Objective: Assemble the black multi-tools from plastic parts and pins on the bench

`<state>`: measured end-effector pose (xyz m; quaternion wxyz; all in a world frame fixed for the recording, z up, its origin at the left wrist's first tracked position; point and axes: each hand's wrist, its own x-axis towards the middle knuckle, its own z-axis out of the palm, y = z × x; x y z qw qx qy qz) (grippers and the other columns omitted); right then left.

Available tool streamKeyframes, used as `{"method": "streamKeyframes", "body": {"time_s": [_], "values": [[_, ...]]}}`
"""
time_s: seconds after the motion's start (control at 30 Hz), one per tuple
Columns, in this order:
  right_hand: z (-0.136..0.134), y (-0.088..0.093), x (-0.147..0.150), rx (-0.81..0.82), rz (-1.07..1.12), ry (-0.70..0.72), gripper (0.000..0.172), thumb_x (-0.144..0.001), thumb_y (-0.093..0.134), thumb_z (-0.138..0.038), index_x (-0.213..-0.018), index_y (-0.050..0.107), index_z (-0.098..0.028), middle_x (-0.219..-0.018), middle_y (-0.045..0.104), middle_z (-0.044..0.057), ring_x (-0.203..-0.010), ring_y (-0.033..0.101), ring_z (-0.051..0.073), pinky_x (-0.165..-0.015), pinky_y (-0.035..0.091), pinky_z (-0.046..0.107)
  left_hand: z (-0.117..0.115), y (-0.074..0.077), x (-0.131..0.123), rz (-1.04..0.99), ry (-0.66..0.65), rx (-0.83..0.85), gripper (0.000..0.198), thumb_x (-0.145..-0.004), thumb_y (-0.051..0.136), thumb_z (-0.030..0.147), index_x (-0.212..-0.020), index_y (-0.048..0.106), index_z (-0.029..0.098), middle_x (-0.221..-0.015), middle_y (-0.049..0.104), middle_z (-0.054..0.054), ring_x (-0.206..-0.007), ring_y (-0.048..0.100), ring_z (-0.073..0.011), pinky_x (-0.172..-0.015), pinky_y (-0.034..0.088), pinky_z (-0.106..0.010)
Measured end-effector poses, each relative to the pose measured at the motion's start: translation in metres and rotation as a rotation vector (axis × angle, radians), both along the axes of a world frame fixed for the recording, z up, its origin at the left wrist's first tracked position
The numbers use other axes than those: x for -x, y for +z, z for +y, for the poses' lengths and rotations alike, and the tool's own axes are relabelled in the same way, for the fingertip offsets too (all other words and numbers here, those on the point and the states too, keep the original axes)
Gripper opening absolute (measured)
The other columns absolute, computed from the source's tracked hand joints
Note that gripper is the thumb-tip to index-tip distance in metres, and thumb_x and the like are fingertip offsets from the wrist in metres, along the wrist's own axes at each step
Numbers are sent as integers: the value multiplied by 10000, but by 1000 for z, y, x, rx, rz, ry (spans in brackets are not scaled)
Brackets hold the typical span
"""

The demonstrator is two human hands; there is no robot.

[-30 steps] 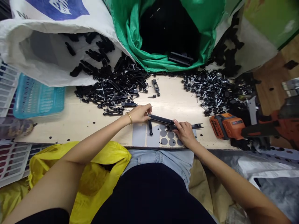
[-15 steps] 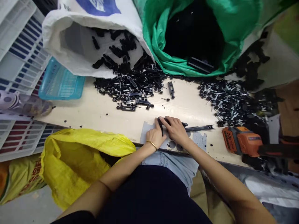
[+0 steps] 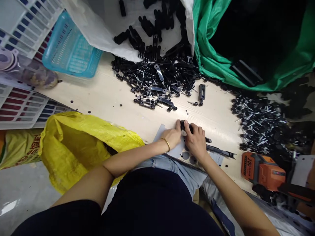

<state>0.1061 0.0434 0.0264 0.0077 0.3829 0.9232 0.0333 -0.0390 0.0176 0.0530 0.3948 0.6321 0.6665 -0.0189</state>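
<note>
Both hands meet at the near edge of a pale wooden table (image 3: 103,98). My left hand (image 3: 172,135) and my right hand (image 3: 195,141) are closed together on a small black plastic part (image 3: 184,125), fingertips pinching it. They rest over a grey sticker sheet (image 3: 180,152) with round dots. A long black bar (image 3: 219,151) lies on the table just right of my right hand. A gold bangle sits on my left wrist.
A heap of black plastic parts (image 3: 157,85) spills from a white sack (image 3: 103,32). A pile of black pins (image 3: 258,121) lies at right. A green bag (image 3: 219,68), a blue basket (image 3: 69,52), a yellow bag (image 3: 81,144) and an orange power tool (image 3: 263,172) surround the table.
The view has swung to the left and tilted. My left hand came back from the parts heap to join my right hand, and both now pinch the small black part.
</note>
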Motion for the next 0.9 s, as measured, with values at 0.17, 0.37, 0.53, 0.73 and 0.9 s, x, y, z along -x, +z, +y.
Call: {"method": "streamKeyframes", "body": {"time_s": [0.17,0.37,0.53,0.73,0.9], "values": [[2,0,-1,-7,-5,17,639,-825,389,-119,-1443,242,-180,-1145,481,166,-904,416,270,-747,394,393,1,-1,12,79,-43,-26,715,-845,467,169,-1425,80,12,-938,679,-181,-873,664,-273,-740,484,-354],[3,1,-2,-32,-3,39,672,-813,356,-61,-1458,210,-180,-1120,502,159,-873,423,265,-717,403,384,5,-1,22,69,-166,-44,795,-785,576,237,-1437,138,118,-976,683,-126,-896,659,-256,-727,473,-306],[5,0,1,5,31,29,649,-805,381,-64,-1430,289,-211,-1136,506,151,-897,453,265,-742,424,406,0,3,18,46,-24,-1,792,-832,508,289,-1421,65,2,-1000,667,-175,-904,655,-246,-705,469,-294],[-21,8,-8,34,423,-32,641,-762,419,-64,-1383,330,-192,-1274,428,155,-1147,424,272,-920,411,456,28,44,40,227,-258,-241,359,-879,432,316,-1165,541,128,-1011,647,-132,-976,595,-256,-793,443,-343],[-77,19,-61,286,676,-326,196,-858,442,-203,-951,612,-172,-851,630,80,-808,588,186,-757,487,339,74,23,2,-5,-784,-508,448,-794,595,410,-1164,541,163,-1100,573,-124,-1054,515,-259,-891,393,-356]]}}
